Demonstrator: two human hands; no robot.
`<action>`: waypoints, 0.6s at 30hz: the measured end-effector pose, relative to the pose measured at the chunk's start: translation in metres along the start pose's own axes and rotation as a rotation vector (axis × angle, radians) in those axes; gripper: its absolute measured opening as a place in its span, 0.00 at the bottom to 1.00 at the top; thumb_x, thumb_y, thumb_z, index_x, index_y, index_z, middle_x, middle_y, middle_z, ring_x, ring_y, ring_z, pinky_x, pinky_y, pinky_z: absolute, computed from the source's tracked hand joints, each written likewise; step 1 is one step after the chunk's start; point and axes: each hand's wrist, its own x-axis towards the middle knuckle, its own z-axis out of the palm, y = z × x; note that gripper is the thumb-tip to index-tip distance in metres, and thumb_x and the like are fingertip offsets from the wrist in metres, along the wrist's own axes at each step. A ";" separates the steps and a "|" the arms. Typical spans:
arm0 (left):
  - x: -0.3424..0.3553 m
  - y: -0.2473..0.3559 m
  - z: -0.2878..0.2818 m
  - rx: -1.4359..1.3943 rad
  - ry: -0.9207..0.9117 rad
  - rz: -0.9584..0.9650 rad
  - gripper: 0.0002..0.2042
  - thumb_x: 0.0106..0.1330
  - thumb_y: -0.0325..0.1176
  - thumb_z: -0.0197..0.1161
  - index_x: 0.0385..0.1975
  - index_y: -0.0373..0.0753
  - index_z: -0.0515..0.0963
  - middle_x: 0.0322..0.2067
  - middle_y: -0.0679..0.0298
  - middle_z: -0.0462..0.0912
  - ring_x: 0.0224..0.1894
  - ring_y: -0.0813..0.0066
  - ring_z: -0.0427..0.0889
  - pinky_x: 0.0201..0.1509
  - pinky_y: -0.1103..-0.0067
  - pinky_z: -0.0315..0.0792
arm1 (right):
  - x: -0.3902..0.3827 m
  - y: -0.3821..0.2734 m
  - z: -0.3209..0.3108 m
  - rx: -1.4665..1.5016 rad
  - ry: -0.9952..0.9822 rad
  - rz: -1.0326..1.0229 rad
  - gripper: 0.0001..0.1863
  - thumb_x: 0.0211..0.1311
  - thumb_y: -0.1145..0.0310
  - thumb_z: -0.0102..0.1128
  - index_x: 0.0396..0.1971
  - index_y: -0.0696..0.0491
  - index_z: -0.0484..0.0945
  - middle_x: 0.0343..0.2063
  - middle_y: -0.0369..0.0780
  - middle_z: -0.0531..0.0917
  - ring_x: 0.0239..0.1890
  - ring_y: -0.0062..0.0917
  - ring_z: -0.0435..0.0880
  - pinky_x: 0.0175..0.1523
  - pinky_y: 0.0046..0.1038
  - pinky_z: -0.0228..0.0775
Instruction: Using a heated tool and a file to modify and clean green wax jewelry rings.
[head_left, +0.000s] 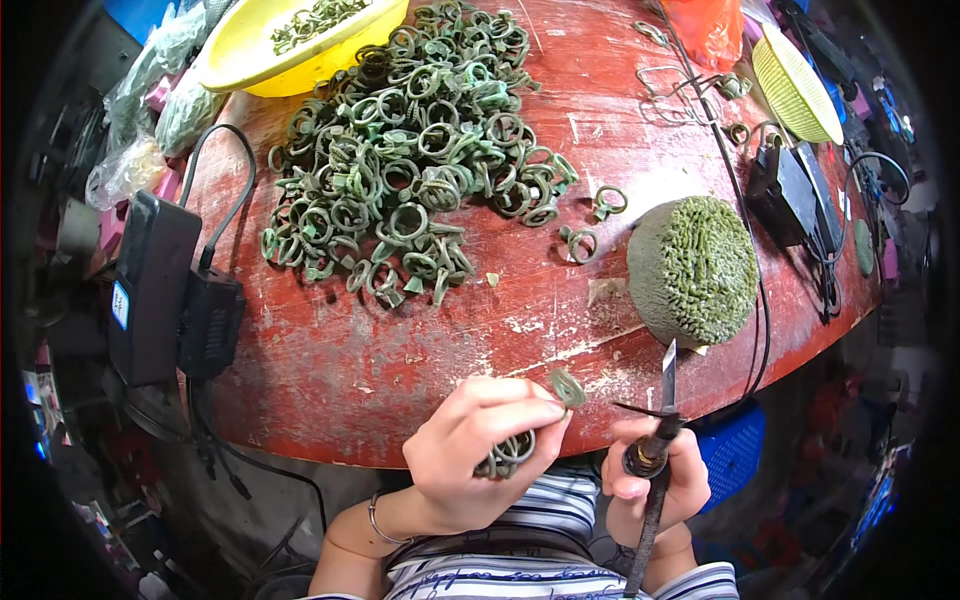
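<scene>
My left hand (490,450) is closed around several green rings (505,452) at the lower middle, pinching one small green ring piece (566,388) upright at its fingertips. To its right, my right hand (655,480) grips a pen-like tool (648,455) with a dark handle, a thin cord and a pointed metal blade angled upward. The blade tip is near a round green block (690,270) with a rough, grooved face. Beyond my hands, a large heap of similar green rings (400,160) lies on the red, scuffed table (290,390), with a few loose rings (582,245) beside it.
A yellow basin (240,72) with green pieces and plastic bags (135,100) sit back left; black power boxes (150,290) with cables at left; another black adapter (780,195), cords, a green basket (795,85) and orange bag (705,30) at right; a blue crate (730,460) below the edge.
</scene>
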 end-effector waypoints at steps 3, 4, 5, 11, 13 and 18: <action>-0.002 0.000 -0.003 0.033 -0.061 0.089 0.15 0.41 0.16 0.67 0.32 0.34 0.75 0.32 0.58 0.75 0.29 0.69 0.78 0.31 0.80 0.74 | 0.015 -0.016 0.015 0.064 0.090 0.096 0.16 0.44 0.72 0.68 0.34 0.61 0.75 0.26 0.39 0.79 0.22 0.15 0.77 0.27 0.15 0.69; -0.004 -0.002 -0.004 0.045 -0.074 0.169 0.16 0.42 0.16 0.66 0.33 0.33 0.75 0.34 0.56 0.74 0.30 0.69 0.77 0.30 0.80 0.73 | 0.018 -0.018 0.016 0.011 0.111 0.088 0.13 0.46 0.75 0.66 0.33 0.61 0.76 0.24 0.38 0.79 0.22 0.14 0.77 0.28 0.14 0.68; -0.005 -0.004 -0.004 0.042 -0.070 0.169 0.16 0.42 0.16 0.66 0.33 0.33 0.75 0.34 0.56 0.74 0.30 0.69 0.77 0.30 0.80 0.73 | 0.017 -0.018 0.015 0.006 0.110 0.086 0.13 0.46 0.75 0.66 0.33 0.61 0.76 0.24 0.38 0.79 0.22 0.14 0.77 0.28 0.14 0.68; -0.008 0.003 -0.011 0.186 -0.192 0.277 0.21 0.39 0.17 0.68 0.37 0.38 0.73 0.36 0.62 0.72 0.34 0.70 0.75 0.33 0.79 0.70 | 0.016 -0.018 0.016 0.066 0.109 0.141 0.10 0.47 0.78 0.62 0.31 0.64 0.75 0.22 0.40 0.80 0.23 0.18 0.79 0.30 0.16 0.69; -0.008 0.004 -0.012 0.178 -0.201 0.283 0.22 0.39 0.17 0.68 0.37 0.38 0.73 0.37 0.62 0.72 0.34 0.71 0.75 0.33 0.79 0.70 | 0.017 -0.020 0.017 0.088 0.112 0.142 0.10 0.48 0.78 0.61 0.32 0.64 0.74 0.23 0.41 0.80 0.24 0.18 0.79 0.31 0.17 0.70; -0.005 0.001 -0.004 0.053 -0.096 0.147 0.20 0.39 0.17 0.68 0.36 0.37 0.75 0.32 0.61 0.74 0.30 0.70 0.76 0.32 0.78 0.71 | 0.029 -0.019 0.010 0.036 -0.072 0.023 0.11 0.52 0.80 0.56 0.37 0.63 0.72 0.24 0.41 0.80 0.22 0.19 0.79 0.28 0.17 0.70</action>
